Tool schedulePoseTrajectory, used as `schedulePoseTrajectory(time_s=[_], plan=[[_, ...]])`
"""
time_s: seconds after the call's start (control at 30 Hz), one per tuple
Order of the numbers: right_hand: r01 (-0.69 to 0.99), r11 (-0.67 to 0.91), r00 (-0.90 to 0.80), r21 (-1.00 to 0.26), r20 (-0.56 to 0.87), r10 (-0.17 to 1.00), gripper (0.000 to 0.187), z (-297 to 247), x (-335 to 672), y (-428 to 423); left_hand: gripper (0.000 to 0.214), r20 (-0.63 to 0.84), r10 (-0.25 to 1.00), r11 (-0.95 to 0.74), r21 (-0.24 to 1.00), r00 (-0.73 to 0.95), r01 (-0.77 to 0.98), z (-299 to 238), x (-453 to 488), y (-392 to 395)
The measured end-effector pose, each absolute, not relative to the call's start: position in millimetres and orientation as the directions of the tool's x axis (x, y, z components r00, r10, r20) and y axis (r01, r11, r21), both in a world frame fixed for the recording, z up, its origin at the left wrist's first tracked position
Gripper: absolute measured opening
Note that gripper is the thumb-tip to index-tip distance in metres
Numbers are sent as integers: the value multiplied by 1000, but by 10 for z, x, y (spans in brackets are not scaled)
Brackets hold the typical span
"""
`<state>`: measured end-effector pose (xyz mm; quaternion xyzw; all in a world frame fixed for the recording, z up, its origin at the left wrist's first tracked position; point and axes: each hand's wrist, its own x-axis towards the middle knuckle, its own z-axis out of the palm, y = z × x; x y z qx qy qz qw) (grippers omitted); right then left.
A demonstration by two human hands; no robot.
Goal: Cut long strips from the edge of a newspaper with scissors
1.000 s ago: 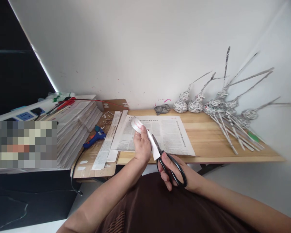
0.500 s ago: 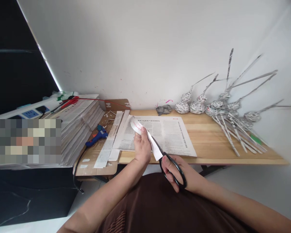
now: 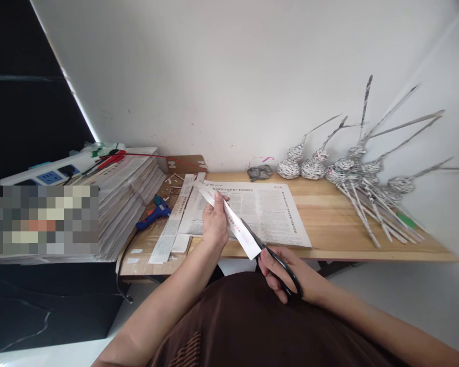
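Pinched in my left hand [image 3: 215, 221] is a narrow strip of newspaper [image 3: 241, 238] with red print, held in the air over the table's front edge. Its near end reaches toward my right hand [image 3: 279, 272], which is wrapped round the black handles of a pair of scissors [image 3: 296, 283]. The scissor blades lie along the strip's right edge, pointing up and left; part of them is hidden by the strip. Beneath, a printed newspaper sheet [image 3: 268, 214] lies flat on the wooden table [image 3: 329, 216].
Left of the sheet are cut paper strips [image 3: 164, 239] and a blue glue gun [image 3: 153, 216]. A tall newspaper stack [image 3: 122, 209] carries a power strip [image 3: 49, 177]. Woven paper gourds [image 3: 288, 169] and rolled paper sticks [image 3: 361, 216] occupy the right, with a grey crumpled lump [image 3: 259, 173] by the wall.
My left hand has shifted left and slightly down along the strip, so more of its near part shows. My right hand and the scissors have moved slightly right and down.
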<state>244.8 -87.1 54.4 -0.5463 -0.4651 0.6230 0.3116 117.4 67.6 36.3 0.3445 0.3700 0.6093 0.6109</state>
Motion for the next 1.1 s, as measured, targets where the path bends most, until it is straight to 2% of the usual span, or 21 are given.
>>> schedulePoseTrajectory(time_s=[0.1, 0.2, 0.53, 0.77, 0.93, 1.1], plan=[[39, -370, -242, -928, -368, 898, 67, 484, 2435, -864, 49, 82, 995, -102, 902, -64, -420, 304, 1226, 619], [14, -352, -261, -936, -344, 902, 68, 448, 2437, -849, 48, 120, 991, -136, 914, -66, -381, 317, 1238, 589], [105, -346, -273, -933, -361, 892, 68, 548, 2431, -851, 46, 128, 991, -136, 946, -48, -294, 347, 1237, 545], [132, -222, -302, -966, -252, 919, 65, 547, 2422, -820, 45, 168, 985, -174, 941, -46, -290, 295, 1313, 431], [134, -234, -244, -963, -261, 934, 63, 609, 2374, -830, 44, 223, 968, -244, 940, -113, -240, 297, 1313, 441], [106, -234, -242, -966, -254, 936, 64, 592, 2363, -830, 45, 227, 968, -248, 937, -111, -246, 275, 1305, 462]])
